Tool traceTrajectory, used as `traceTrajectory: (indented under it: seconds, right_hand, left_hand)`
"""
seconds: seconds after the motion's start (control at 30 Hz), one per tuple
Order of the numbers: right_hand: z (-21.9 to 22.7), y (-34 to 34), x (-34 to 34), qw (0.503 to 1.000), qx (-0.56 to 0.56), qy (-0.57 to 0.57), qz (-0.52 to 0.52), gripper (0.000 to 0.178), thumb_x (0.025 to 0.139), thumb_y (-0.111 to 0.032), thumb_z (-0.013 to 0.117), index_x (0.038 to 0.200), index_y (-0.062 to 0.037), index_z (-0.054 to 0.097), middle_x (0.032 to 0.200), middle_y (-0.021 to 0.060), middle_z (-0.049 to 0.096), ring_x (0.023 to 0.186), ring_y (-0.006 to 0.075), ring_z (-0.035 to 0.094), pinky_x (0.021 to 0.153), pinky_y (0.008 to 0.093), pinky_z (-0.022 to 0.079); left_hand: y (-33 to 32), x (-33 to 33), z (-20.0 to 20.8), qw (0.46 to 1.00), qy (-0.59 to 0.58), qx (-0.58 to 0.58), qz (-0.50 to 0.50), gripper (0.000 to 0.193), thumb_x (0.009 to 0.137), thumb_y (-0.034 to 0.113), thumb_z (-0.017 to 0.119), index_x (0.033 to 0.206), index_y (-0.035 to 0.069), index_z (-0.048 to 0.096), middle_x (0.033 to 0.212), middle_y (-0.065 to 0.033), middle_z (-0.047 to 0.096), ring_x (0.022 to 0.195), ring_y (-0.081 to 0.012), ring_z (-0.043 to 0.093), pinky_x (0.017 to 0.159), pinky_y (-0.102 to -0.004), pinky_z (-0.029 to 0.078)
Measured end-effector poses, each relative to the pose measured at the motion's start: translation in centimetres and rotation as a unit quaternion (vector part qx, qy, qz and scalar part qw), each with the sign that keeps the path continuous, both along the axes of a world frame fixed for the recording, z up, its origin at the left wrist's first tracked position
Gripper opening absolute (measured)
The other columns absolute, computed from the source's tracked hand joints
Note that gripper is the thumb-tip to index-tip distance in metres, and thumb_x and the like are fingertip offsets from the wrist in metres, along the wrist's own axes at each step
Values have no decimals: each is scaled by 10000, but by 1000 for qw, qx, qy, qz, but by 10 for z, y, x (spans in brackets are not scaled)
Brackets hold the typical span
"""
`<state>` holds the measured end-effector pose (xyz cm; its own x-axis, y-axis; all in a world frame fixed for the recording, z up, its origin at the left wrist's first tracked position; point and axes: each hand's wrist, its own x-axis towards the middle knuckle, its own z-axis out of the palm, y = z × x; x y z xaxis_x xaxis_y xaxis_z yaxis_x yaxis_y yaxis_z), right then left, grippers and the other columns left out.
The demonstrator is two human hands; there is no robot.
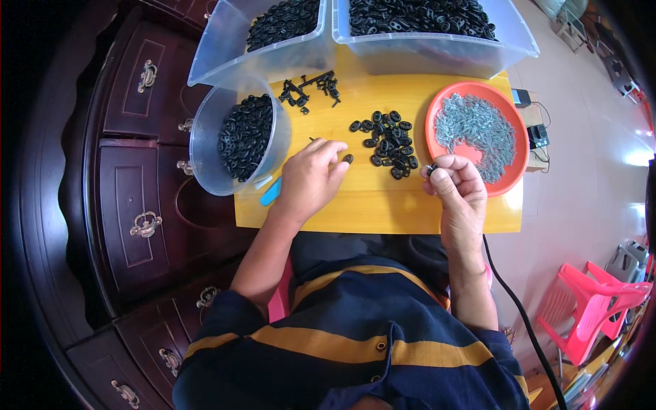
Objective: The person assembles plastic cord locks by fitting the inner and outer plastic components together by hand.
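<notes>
My right hand (pixel 459 191) is closed in a pinch at the near left rim of the orange-red bowl. Thumb and fingertips hold a small black plastic piece (pixel 432 169); its exact form is partly covered. Over the table's left middle, my left hand (pixel 314 176) bends downward with thumb and index finger apart. Between those fingertips lies a black oval piece (pixel 348 158), and I see no firm grip on it. A loose pile of black oval pieces with holes (pixel 389 143) lies between my hands. Small silvery metal pieces (pixel 475 130) fill much of the bowl (pixel 437 96).
A round clear tub (pixel 201 154) of black pieces stands left, beside a blue-handled item (pixel 271 192). Two clear bins (pixel 263 61) (pixel 430 58) of black parts line the back of the yellow table (pixel 328 212). Black scraps (pixel 311 89) lie before them. A black cable (pixel 509 294) hangs right.
</notes>
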<state>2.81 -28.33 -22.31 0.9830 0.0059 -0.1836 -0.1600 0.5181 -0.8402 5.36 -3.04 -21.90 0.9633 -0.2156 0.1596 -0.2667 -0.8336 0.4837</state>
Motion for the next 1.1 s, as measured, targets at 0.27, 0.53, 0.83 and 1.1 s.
traceTrajectory:
  seconds: [0.27, 0.53, 0.83, 1.1]
  right_hand:
    - [-2, 0, -1, 1000, 1, -8, 22, 174, 970, -42, 656, 1135, -3, 618, 938, 34, 692, 920, 113, 679, 816, 243, 526]
    - [-1, 1, -1, 1000, 1, -5, 24, 181, 967, -35, 660, 1140, -4, 615, 975, 34, 676, 956, 135, 689, 812, 252, 534]
    - [-3, 2, -2, 1000, 10, 1, 27, 187, 965, -35, 662, 1143, -3, 614, 960, 36, 685, 967, 133, 686, 831, 250, 532]
    - [-6, 7, -2, 985, 142, 92, 29, 157, 988, -61, 614, 1141, -27, 615, 996, 86, 707, 841, 124, 650, 806, 259, 538]
  left_hand:
    - [-5, 2, -9, 999, 30, 20, 13, 156, 810, 72, 735, 946, 44, 664, 877, -104, 674, 802, -254, 696, 710, -364, 556]
    - [-12, 2, -8, 999, 24, 30, 9, 147, 786, 65, 744, 866, 53, 621, 804, -88, 648, 758, -255, 680, 684, -368, 544]
    - [-40, -13, 15, 969, 105, -222, -32, 134, 808, -53, 697, 890, 36, 640, 768, -28, 641, 626, -74, 594, 557, -231, 467]
    - [-103, -33, 20, 937, 45, -271, -215, 151, 806, -64, 681, 901, 36, 618, 812, -93, 634, 695, -212, 666, 612, -350, 531]
